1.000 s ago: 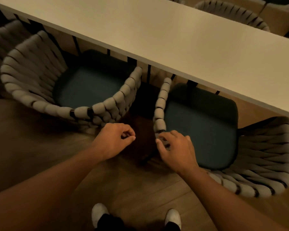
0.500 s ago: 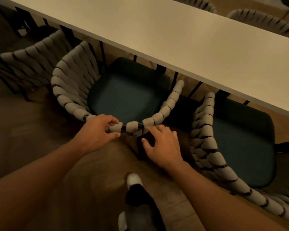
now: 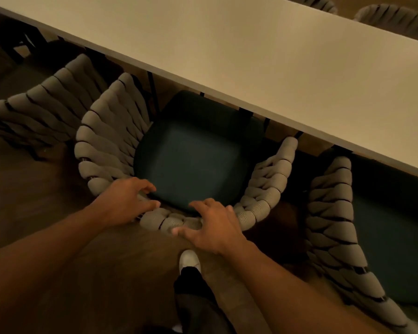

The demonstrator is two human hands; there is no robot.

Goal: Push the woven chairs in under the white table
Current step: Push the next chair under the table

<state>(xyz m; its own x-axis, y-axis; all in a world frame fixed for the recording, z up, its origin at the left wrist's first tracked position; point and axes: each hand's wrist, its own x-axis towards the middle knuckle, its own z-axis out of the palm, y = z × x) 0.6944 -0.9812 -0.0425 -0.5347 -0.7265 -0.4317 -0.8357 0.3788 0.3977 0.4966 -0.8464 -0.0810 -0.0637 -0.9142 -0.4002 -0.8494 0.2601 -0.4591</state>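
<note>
A woven chair (image 3: 106,138) with a thick grey rope back and a dark green seat cushion stands in front of me, its front edge just under the white table (image 3: 263,59). My left hand (image 3: 127,203) grips the left part of its curved back rim, fingers curled over the top. My right hand (image 3: 212,225) rests on the same rim further right, fingers hooked over the inside and thumb on the outside. A second woven chair (image 3: 333,213) stands to the right, partly under the table. A third (image 3: 46,100) stands to the left.
The floor is dark wood. My foot in a white shoe (image 3: 189,260) is planted just behind the middle chair. Black table legs show under the table edge. Backs of more woven chairs (image 3: 391,16) rise on the table's far side.
I have shifted left from the gap between two chairs to the middle chair. Both hands went from loose in front of me to holding its back rim, and one foot has stepped forward.
</note>
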